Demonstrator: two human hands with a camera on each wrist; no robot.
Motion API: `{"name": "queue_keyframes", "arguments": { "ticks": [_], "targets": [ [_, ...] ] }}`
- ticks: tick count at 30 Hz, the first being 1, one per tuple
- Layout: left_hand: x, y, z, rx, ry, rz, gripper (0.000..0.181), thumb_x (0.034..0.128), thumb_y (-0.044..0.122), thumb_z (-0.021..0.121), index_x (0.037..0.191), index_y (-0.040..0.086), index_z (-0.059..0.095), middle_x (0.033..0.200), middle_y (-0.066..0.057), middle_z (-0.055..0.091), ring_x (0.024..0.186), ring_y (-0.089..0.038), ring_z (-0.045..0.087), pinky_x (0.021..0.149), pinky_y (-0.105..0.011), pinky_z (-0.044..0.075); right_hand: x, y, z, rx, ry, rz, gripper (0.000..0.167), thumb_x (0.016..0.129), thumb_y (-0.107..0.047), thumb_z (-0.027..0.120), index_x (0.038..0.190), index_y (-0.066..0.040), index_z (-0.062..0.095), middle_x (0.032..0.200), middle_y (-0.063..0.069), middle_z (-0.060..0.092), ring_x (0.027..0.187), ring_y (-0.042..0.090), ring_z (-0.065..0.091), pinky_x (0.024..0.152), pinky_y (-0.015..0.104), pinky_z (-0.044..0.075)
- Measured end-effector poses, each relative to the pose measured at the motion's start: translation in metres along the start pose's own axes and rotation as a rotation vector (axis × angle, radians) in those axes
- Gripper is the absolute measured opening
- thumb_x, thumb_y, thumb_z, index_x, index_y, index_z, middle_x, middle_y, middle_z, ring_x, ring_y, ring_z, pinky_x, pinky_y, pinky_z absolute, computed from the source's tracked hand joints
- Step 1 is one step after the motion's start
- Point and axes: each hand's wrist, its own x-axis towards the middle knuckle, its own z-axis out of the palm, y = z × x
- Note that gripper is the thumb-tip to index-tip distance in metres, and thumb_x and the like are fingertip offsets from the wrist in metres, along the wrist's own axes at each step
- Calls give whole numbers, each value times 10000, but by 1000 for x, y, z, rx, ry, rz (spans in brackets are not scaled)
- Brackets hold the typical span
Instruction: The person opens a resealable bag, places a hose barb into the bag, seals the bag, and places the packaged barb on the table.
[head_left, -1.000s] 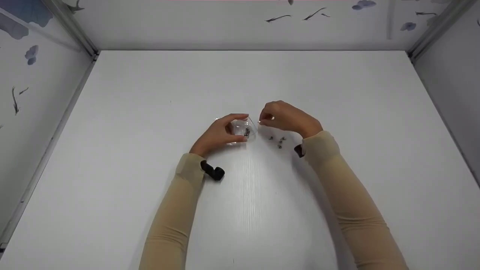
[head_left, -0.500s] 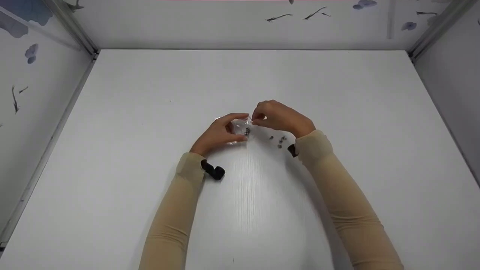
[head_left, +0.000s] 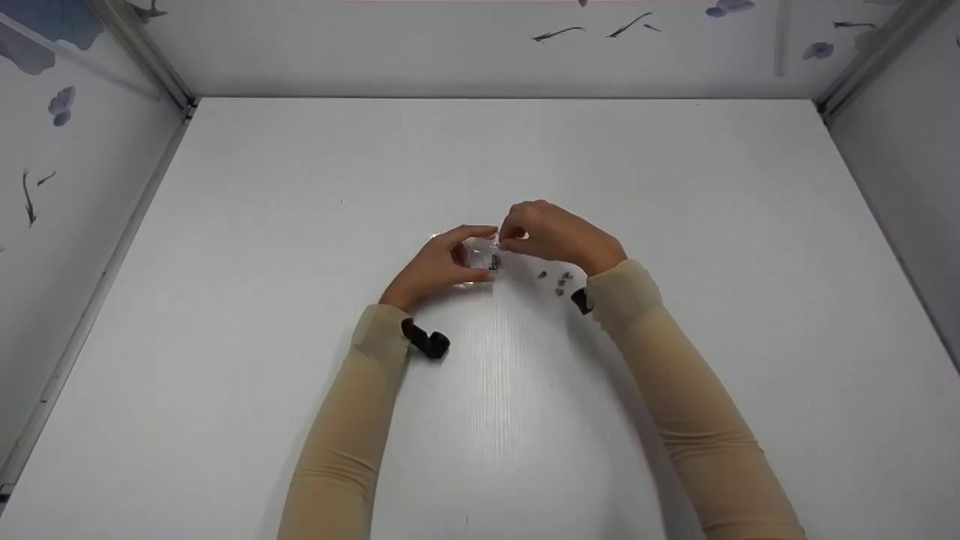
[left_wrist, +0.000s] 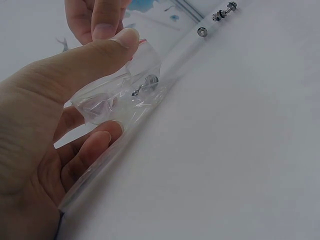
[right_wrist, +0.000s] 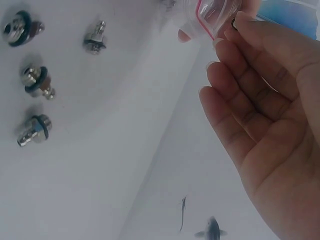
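In the head view the left hand grips a clear plastic bag between its thumb and fingers. Small metal fittings lie inside the bag, seen through the film in the left wrist view. The right hand is at the bag's right edge. Its thumb and forefinger pinch a small piece with a dark ring, mostly hidden by the fingertips, beside the bag's red-lined mouth. Several loose metal fittings with dark rings, one of them upright-looking, lie on the table near the right hand.
A white tabletop lies under both hands. Pale walls with blue and dark printed shapes stand at its back and sides. A black wrist camera sticks out from the left sleeve, another from the right sleeve.
The right hand has moved left, from a little beside the bag to its edge, with the small piece between its fingertips. The left hand and the loose fittings have stayed in place.
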Motion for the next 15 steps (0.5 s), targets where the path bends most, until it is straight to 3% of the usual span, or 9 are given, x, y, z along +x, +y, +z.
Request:
{"name": "queue_keyframes", "arguments": {
  "ticks": [9,15],
  "targets": [
    [0,1,0,9,-6,2,631,769,351,807,1346,307,556,1084,83,600,785,-140,461,722,-280,395,-2,3,0,-4,-8,8,157,898,-109,673,1028,-38,724,1004,91,692,929,213,630,858,351,513],
    [0,2,0,4,-4,1,629,758,355,816,1334,332,563,1063,73,605,746,-149,468,708,-282,406,-5,10,1,-4,-15,44,152,899,-119,674,1022,-49,730,992,79,692,918,207,619,857,347,510]
  ]
}}
